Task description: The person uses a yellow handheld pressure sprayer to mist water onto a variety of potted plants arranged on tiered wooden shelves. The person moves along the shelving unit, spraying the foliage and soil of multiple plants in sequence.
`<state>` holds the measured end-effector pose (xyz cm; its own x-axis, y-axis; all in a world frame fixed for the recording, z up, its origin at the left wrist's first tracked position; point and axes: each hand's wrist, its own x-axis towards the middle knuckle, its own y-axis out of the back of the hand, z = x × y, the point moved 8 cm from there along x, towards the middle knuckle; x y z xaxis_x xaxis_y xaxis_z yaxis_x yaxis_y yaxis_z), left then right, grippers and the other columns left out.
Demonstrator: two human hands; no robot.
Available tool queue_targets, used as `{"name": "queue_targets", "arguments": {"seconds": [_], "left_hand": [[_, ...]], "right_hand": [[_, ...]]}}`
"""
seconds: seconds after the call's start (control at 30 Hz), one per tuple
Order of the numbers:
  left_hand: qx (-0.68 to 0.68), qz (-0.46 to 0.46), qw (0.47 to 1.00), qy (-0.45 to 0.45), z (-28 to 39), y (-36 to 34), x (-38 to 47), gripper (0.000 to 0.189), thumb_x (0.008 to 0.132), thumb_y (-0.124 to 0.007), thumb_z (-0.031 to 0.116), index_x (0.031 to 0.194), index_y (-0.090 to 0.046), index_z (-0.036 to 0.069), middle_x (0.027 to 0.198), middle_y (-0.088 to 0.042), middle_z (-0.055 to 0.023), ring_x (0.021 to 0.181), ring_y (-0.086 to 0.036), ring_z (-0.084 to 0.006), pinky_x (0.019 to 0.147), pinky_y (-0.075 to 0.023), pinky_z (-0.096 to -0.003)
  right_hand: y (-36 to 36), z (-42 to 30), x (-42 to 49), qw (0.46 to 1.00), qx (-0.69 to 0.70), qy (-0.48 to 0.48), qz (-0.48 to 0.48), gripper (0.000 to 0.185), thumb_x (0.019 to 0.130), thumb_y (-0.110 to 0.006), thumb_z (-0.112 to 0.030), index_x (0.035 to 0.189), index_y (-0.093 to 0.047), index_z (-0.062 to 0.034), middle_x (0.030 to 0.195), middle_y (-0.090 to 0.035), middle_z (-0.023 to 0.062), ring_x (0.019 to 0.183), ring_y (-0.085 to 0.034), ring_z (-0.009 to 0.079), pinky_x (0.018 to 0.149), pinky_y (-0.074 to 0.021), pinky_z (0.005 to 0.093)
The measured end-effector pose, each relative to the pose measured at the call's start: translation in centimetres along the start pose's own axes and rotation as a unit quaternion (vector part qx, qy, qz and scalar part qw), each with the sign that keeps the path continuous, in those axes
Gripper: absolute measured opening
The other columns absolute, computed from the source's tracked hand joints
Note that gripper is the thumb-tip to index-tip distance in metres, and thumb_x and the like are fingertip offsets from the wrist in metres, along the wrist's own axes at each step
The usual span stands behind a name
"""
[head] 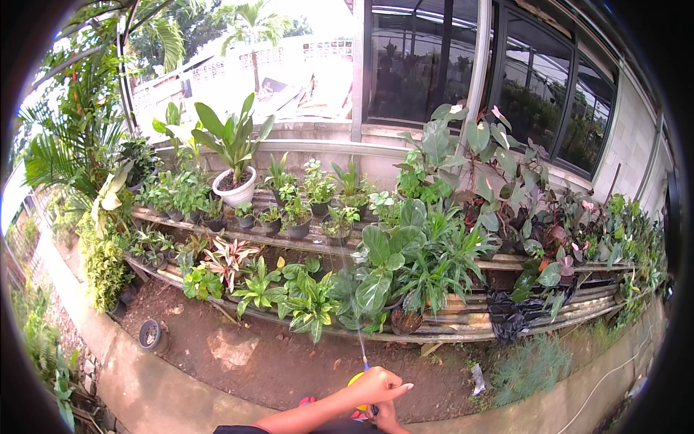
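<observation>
A hand sprayer with a yellow body [355, 378] and a blue nozzle [366, 365] is before me at the bottom of the view. Water spray [362, 343] leaves its brass-coloured tip toward the potted plants. My left hand [384, 383] is closed over the top of the sprayer, thumb pointing right; the part under its fingers is hidden. Below it, my right hand [386, 416] grips the dark handle [374, 409]. Straight ahead of the nozzle are a broad-leaved plant [377, 271] and a variegated leafy plant [313, 301] on the lower shelf.
Tiered plank shelves [455, 317] carry many potted plants, including a white pot [236, 187]. A black pot [153, 335] stands on the soil [276, 363]. Black plastic [512, 314] hangs over the shelf edge. A thin hose [602, 377] crosses the concrete path [146, 388].
</observation>
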<state>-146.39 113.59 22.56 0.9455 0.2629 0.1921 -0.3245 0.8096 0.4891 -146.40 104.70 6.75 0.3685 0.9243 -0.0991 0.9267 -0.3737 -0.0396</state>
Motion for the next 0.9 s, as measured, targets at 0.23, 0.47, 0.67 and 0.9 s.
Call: {"name": "queue_targets", "arguments": {"seconds": [0.23, 0.47, 0.67, 0.9], "left_hand": [[0.005, -0.006, 1.0, 0.014, -0.8, -0.3, 0.1, 0.057, 0.096, -0.066, 0.039, 0.06, -0.052, -0.003, 0.051, -0.046, -0.0146, 0.044, -0.039, -0.0272, 0.047, -0.0381, -0.0383], [0.0, -0.014, 1.0, 0.011, -1.3, -0.5, 0.6, 0.057, 0.095, -0.066, 0.041, 0.06, -0.053, -0.002, 0.052, -0.047, -0.0146, 0.044, -0.039, -0.0275, 0.047, -0.0374, -0.0391], [0.009, -0.014, 1.0, 0.022, -1.8, -0.7, 0.7, 0.057, 0.096, -0.065, 0.042, 0.06, -0.053, -0.002, 0.052, -0.047, -0.0142, 0.045, -0.04, -0.027, 0.047, -0.0373, -0.0389], [0.006, -0.01, 1.0, 0.014, -2.2, -1.2, 1.0, 0.056, 0.096, -0.065, 0.042, 0.061, -0.054, 0.0, 0.052, -0.048, -0.0138, 0.045, -0.044, -0.0272, 0.048, -0.0402, -0.038]], "right_hand": [[0.4, -0.2, 0.1, 1.0, -0.003, -0.006, 0.018, 0.037, 0.101, -0.043, -0.024, 0.074, -0.059, -0.0033, 0.054, -0.052, 0.0028, 0.049, -0.052, 0.0128, 0.048, -0.0388, 0.0294], [0.6, 0.9, 0.4, 0.997, 0.062, -0.04, 0.027, 0.041, 0.102, -0.043, -0.029, 0.073, -0.058, -0.0034, 0.053, -0.051, 0.0027, 0.047, -0.05, 0.0129, 0.048, -0.0392, 0.0293], [0.6, 1.3, 0.3, 0.994, 0.083, -0.068, 0.032, 0.042, 0.102, -0.043, -0.029, 0.073, -0.058, -0.0035, 0.052, -0.051, 0.0022, 0.047, -0.05, 0.0127, 0.047, -0.0392, 0.0295], [0.7, -0.6, 0.4, 0.999, -0.014, 0.024, 0.038, 0.038, 0.1, -0.046, -0.027, 0.072, -0.057, -0.0038, 0.051, -0.05, 0.0021, 0.047, -0.048, 0.0123, 0.047, -0.0366, 0.0298]]}}
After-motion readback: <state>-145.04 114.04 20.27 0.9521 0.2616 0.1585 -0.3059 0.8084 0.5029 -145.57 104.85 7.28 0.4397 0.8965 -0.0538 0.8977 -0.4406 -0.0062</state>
